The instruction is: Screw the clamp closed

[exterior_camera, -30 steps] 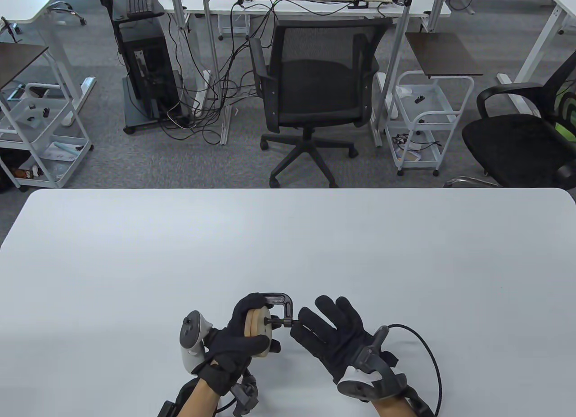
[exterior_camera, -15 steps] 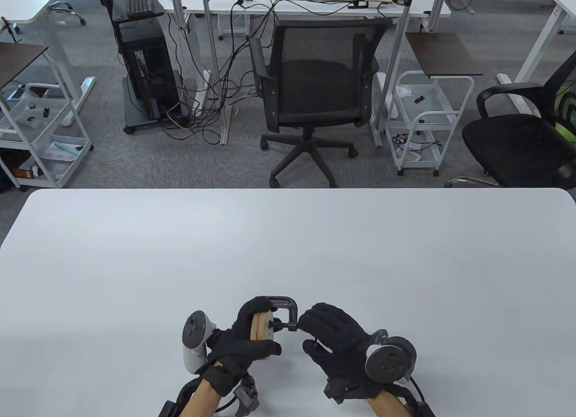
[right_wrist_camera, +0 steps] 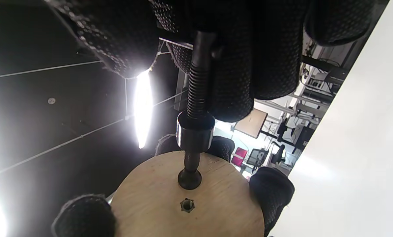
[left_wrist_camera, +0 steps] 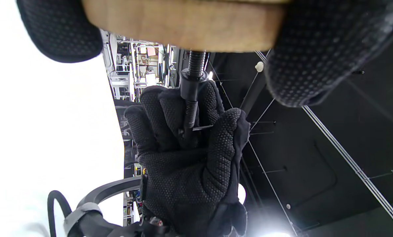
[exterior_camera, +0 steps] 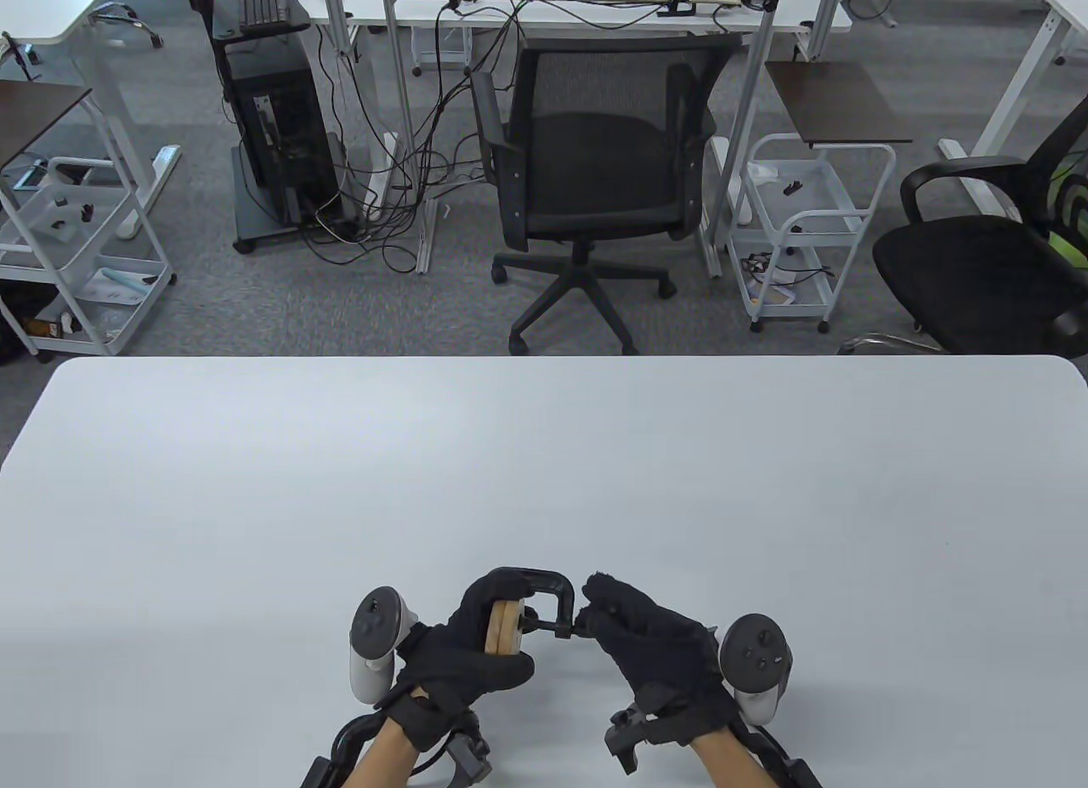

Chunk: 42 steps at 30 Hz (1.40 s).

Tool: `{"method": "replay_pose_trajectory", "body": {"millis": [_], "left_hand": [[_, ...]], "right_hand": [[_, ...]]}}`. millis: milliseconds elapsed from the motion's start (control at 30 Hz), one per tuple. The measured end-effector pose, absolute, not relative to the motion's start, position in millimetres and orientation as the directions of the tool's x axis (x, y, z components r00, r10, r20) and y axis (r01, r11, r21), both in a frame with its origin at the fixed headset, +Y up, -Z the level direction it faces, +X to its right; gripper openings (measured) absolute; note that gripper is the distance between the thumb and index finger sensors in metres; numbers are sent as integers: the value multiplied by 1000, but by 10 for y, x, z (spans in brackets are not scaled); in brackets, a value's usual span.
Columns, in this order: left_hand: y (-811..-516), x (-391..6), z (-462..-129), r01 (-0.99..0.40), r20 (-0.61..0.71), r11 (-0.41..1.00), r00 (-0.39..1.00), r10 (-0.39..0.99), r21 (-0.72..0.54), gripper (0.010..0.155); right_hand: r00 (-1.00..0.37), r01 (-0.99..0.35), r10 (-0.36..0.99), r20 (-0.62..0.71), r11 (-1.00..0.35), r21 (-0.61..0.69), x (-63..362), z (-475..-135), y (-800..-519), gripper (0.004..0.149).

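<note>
Near the table (exterior_camera: 544, 448) edge at 6 o'clock, the left hand (exterior_camera: 455, 656) grips wooden discs (exterior_camera: 503, 625) inside the C-clamp (exterior_camera: 535, 586); the right hand (exterior_camera: 654, 643) pinches its screw handle (right_wrist_camera: 196, 49).

Evenly bright over the table (exterior_camera: 544, 465), soft shadows only. In wrist views, blown-out ceiling lamps (right_wrist_camera: 143, 108) (hard glare), blurred close fingers (left_wrist_camera: 59, 31), washed-out white.

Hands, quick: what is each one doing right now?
Left hand: grips the round wooden discs inside the black metal C-clamp.
Right hand: pinches the clamp's threaded screw.
</note>
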<state>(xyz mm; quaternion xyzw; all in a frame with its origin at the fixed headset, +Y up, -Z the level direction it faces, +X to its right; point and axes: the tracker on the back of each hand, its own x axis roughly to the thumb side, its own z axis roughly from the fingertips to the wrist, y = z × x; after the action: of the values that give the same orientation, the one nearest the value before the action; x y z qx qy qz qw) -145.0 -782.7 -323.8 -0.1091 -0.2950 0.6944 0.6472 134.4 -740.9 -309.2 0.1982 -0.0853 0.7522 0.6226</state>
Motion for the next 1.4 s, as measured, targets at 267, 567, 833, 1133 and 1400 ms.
{"method": "replay_pose_trajectory", "body": {"millis": [267,567,833,1133,1400], "left_hand": [[-7813,-1421,-3238,-820,251,35,-134,959,-571,98],[-7784,-1417,-3229,-804,279,51,-145,949,-592,99],[-7782,-1425,-3234,-801,284,59,-141,948,-595,99],[-7800,-1511,-3254,-859,281,37,-126,952,-511,98],[-7824,-1596,-3274,-866,217,-45,-175,960,-498,97]], "right_hand": [[11,-980,978,208,-31,198,1378,-3158,-7533,63],[166,-963,985,41,153,222,1347,-3173,-7689,62],[199,-956,980,3,193,220,1326,-3191,-7748,64],[-43,-985,974,224,-78,151,1413,-3184,-7623,70],[-420,-793,614,669,-607,59,1261,-3070,-7393,79]]}}
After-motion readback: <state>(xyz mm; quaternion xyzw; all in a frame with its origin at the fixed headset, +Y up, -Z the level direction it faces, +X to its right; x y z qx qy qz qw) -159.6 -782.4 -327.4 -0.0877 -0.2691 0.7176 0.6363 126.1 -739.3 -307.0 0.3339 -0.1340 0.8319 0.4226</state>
